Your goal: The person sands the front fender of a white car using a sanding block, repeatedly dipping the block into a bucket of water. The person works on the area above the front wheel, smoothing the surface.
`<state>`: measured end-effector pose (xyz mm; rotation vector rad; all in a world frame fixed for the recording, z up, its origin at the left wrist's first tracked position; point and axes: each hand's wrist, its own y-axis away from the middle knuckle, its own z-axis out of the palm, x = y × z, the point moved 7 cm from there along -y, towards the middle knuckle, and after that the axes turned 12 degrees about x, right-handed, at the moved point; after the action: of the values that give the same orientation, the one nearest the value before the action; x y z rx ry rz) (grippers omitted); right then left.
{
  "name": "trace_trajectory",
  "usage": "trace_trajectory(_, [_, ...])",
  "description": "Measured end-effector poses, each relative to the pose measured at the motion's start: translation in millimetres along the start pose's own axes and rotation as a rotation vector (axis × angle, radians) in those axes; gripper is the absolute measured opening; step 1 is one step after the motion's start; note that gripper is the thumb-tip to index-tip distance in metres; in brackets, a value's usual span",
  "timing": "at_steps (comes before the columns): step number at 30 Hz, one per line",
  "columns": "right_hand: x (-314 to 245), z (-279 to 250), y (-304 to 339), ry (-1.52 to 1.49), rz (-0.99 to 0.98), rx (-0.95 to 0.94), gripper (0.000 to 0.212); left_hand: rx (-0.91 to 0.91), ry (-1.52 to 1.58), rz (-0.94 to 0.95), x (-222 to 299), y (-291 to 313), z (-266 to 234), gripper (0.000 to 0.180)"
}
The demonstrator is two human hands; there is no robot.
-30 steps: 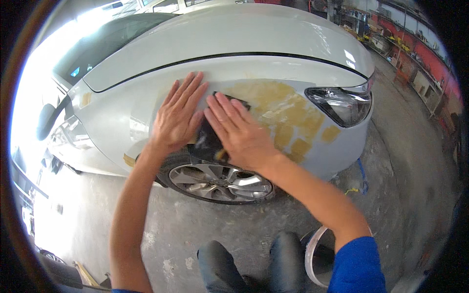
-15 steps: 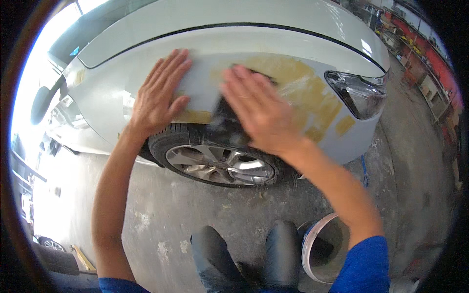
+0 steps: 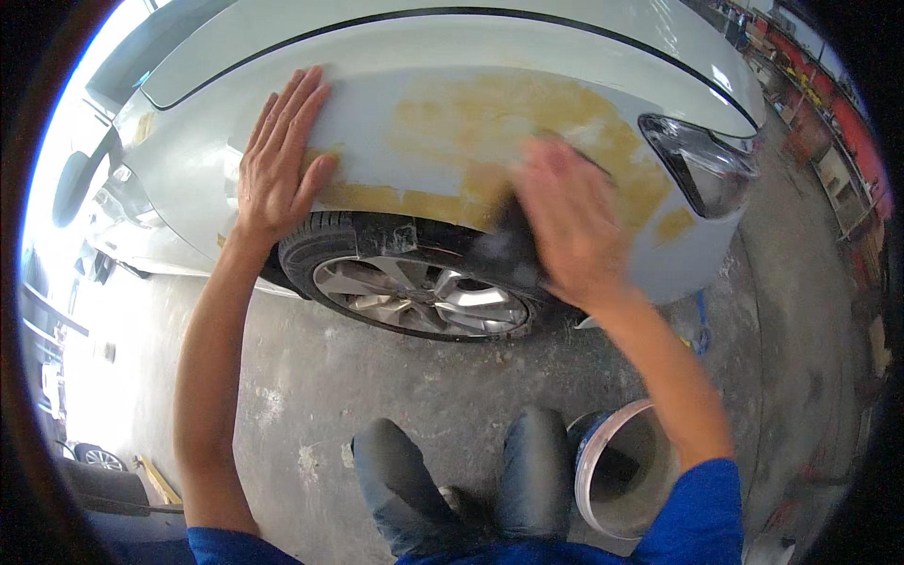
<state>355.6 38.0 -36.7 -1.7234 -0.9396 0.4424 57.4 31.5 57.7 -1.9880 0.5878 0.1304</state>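
- The left hand [image 3: 282, 165] lies flat on the front fender [image 3: 363, 127] of a pale car, above the wheel arch; it is open and holds nothing, its fingers extended side by side and its thumb spread away from them.
- The right hand [image 3: 576, 221] is blurred, laid over a black sheet [image 3: 508, 240] with the fingers extended close together; whether the thumb grips the sheet cannot be told.
- The black sheet is at the fender's repair area, partly under the right hand; its lower part hangs past the arch edge in front of the tyre [image 3: 306, 254].
- Ochre patches [image 3: 443, 118] spread over the dull grey part of the fender between the two hands, with more along the arch edge and a small one below the headlight [image 3: 706, 174].
- The wheel [image 3: 424, 296] has silver spokes; any emblem at its hub is too small to make out.
- A clear strip [image 3: 386, 235] lies across the top of the tyre; any print on it cannot be read.
- A bucket [image 3: 582, 490] with a pale rim stands on the concrete floor [image 3: 311, 377] beside the person's right knee [image 3: 537, 461]; its outer wall shows blue colouring, turned too far away for any lettering to be read.
- Inside the bucket is something dark [image 3: 617, 466].
- The blue sleeve [image 3: 697, 504] shows as plain cloth.
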Motion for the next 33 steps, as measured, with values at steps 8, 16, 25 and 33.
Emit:
trace_trajectory(8, [-85,52,-53,-0.061,0.045,-0.010,0.057,0.042,0.042,0.015,3,-2,14,0.070])
trace_trajectory(16, [4,-10,52,0.172,0.033,0.014,0.050,0.039,-0.012,0.034,5,-5,8,0.069])
trace_trajectory(25, [-32,18,-27,-0.141,-0.099,-0.009,0.058,0.013,0.021,0.018,5,2,10,0.073])
trace_trajectory(33, [2,-11,-18,0.074,0.152,0.018,0.069,0.034,0.004,0.026,10,-7,8,0.072])
